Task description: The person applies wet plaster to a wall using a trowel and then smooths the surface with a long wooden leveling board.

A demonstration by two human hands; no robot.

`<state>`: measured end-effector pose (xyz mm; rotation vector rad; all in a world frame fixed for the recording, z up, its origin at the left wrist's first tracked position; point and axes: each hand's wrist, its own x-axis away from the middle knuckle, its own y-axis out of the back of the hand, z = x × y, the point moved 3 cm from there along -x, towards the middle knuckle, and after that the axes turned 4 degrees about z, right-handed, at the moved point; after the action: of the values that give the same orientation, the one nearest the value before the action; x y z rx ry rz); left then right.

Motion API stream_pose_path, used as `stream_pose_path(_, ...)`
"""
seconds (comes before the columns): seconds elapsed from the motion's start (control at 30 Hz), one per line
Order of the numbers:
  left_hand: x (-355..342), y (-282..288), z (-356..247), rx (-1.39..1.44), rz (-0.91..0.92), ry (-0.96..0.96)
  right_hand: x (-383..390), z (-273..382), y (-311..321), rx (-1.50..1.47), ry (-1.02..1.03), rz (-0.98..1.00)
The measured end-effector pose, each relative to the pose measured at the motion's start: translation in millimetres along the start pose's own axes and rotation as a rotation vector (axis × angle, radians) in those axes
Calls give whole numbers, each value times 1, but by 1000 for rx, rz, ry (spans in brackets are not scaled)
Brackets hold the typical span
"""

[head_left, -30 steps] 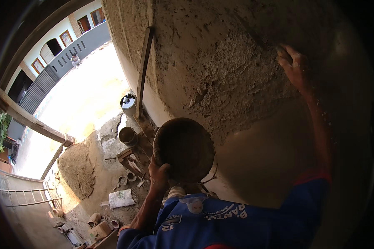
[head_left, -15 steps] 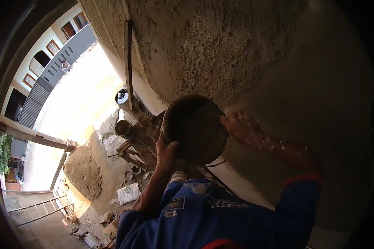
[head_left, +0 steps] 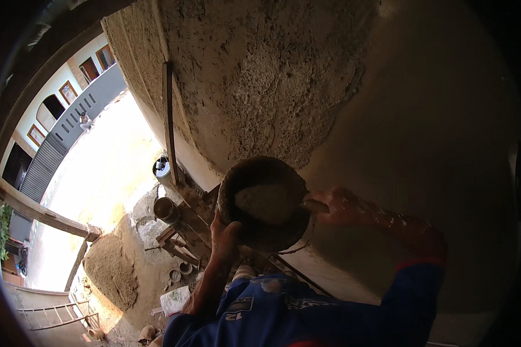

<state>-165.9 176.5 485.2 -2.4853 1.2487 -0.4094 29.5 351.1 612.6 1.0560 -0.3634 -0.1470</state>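
Note:
A round dark bucket [head_left: 230, 179] hangs in front of me, close to the wall, its mouth tilted toward me. My left hand [head_left: 224, 237] grips its left rim, thumb on the near side. At the right rim, my right hand [head_left: 334, 206] is closed round the short handle of a trowel [head_left: 315, 206]. A pale grey oval of wet mortar [head_left: 266, 203] shows inside the bucket; shadow hides where the trowel blade ends and the mortar begins.
The wall has rough plaster [head_left: 289, 98] beside a smoother stretch [head_left: 422, 133]. A wooden batten [head_left: 168, 115] leans against it. Below are wooden planks [head_left: 194, 228], a small bucket [head_left: 166, 210], a water drum [head_left: 161, 168], a sand heap [head_left: 111, 272] and a ladder [head_left: 58, 316]. Another person [head_left: 85, 122] sits far off.
The bucket and both hands appear lower in the picture. My right hand has turned at the rim, showing the trowel handle, and pale mortar now shows inside the bucket.

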Motion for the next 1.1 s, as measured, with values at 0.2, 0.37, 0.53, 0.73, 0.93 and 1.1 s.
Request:
stream_pose_path(0.2,7,-2,-13,5,-26,-18,21,63,94,90,-14,-152)
stream_pose_path(0.37,17,8,-21,-17,-63,-60,29,94,149,61,-46,-87)
stream_pose_path(0.53,39,46,-36,-118,-245,-137,-37,68,163,-274,-162,-71)
stream_pose_path(0.73,22,16,0,-17,-89,-75,14,-2,299,-44,-106,-1072)
stream_pose_path(0.93,15,2,2,25,-26,-26,29,31,182,270,-276,-296)
stream_pose_path(1.1,5,-10,-5,-146,44,-54,15,-16,22,1075,143,-533)
